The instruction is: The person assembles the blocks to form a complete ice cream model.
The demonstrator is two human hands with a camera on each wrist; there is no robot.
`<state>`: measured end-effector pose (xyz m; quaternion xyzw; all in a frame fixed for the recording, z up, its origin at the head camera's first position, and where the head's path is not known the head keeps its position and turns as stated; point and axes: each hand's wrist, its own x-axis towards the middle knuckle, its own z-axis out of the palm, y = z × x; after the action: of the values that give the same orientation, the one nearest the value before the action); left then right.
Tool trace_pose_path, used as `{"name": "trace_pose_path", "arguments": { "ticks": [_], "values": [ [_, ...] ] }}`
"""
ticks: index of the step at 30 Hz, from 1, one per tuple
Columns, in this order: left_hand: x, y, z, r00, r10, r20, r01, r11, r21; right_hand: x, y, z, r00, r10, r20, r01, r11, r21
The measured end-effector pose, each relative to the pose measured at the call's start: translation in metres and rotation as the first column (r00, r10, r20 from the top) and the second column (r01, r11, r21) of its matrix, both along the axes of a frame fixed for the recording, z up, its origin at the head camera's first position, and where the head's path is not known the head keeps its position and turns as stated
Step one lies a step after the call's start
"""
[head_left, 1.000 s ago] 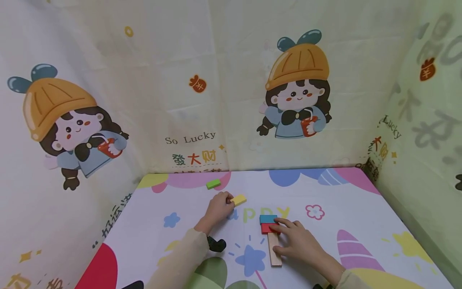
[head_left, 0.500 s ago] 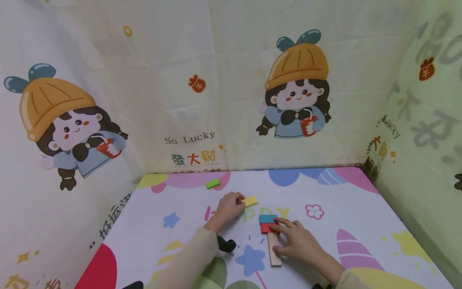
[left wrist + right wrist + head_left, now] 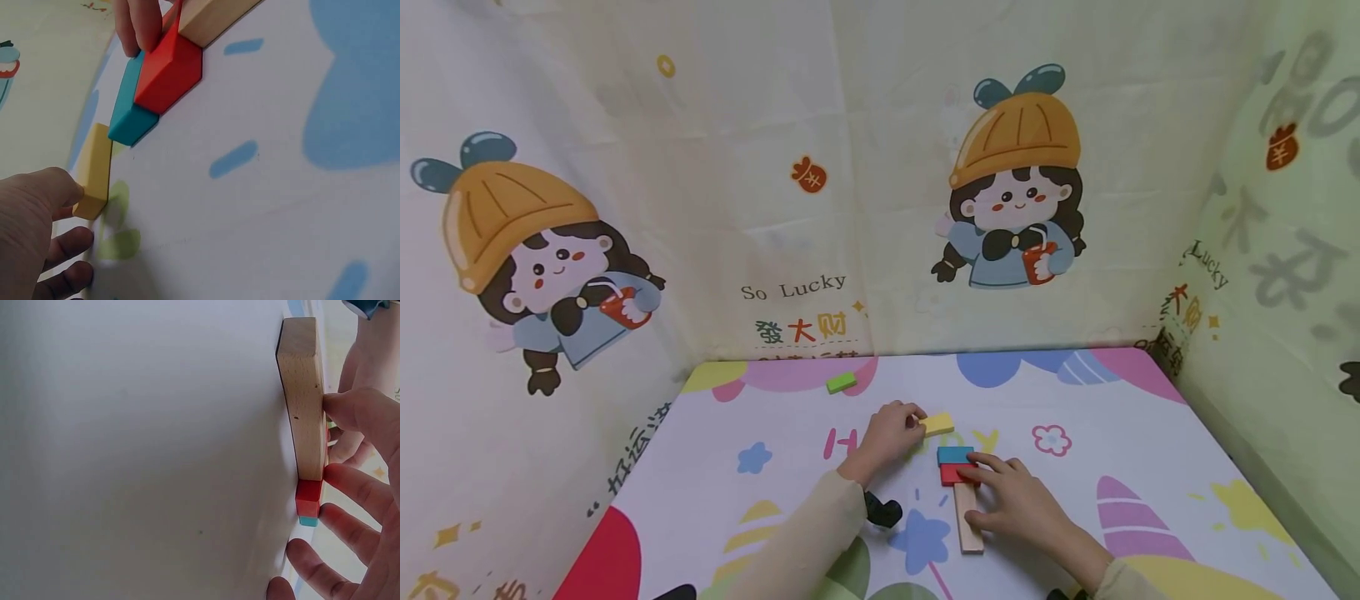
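Note:
My left hand [image 3: 887, 435] pinches the left end of a yellow block [image 3: 938, 425] between thumb and finger, at the table's surface. In the left wrist view the yellow block [image 3: 95, 172] stands close to the blue block's end. Flat on the table, a blue block [image 3: 955, 455] lies against a red block [image 3: 951, 473], and a long plain wooden block [image 3: 967, 521] runs from the red one toward me. My right hand [image 3: 1026, 504] rests its fingertips on these pieces. In the right wrist view its thumb touches the wooden block [image 3: 304, 406] and its fingertips the red and blue blocks.
A green block [image 3: 842, 382] lies near the back edge of the table [image 3: 700, 467], which has a printed cover. Cartoon-printed cloth walls [image 3: 895, 317] stand behind and at both sides.
My left hand has moved to the right with the yellow block, bringing it nearer the blue one. My right hand and the blocks under it have stayed put.

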<state>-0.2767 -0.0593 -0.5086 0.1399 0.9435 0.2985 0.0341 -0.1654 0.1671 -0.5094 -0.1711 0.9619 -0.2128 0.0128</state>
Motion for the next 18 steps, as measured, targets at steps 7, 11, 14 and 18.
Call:
{"name": "trace_pose_path", "arguments": {
  "ticks": [7, 11, 14, 18],
  "values": [
    [0.001, 0.008, -0.003, 1.0, -0.028, -0.003, 0.028, 0.999, -0.029, 0.0, -0.001, 0.001, 1.0, 0.002, 0.01, -0.002, 1.0, -0.001],
    [0.003, 0.01, -0.005, 0.998, -0.059, 0.006, 0.059, 0.997, -0.045, 0.0, -0.001, 0.002, 1.0, 0.002, 0.02, -0.002, 1.0, -0.005],
    [0.005, 0.011, -0.006, 0.996, -0.083, 0.02, 0.084, 0.995, -0.049, 0.001, -0.001, 0.002, 1.0, 0.005, 0.017, -0.005, 1.0, -0.01],
    [0.01, 0.013, -0.004, 0.994, -0.103, 0.035, 0.104, 0.994, -0.041, 0.001, 0.0, 0.001, 1.0, 0.002, 0.006, -0.002, 1.0, -0.011]
  ]
}}
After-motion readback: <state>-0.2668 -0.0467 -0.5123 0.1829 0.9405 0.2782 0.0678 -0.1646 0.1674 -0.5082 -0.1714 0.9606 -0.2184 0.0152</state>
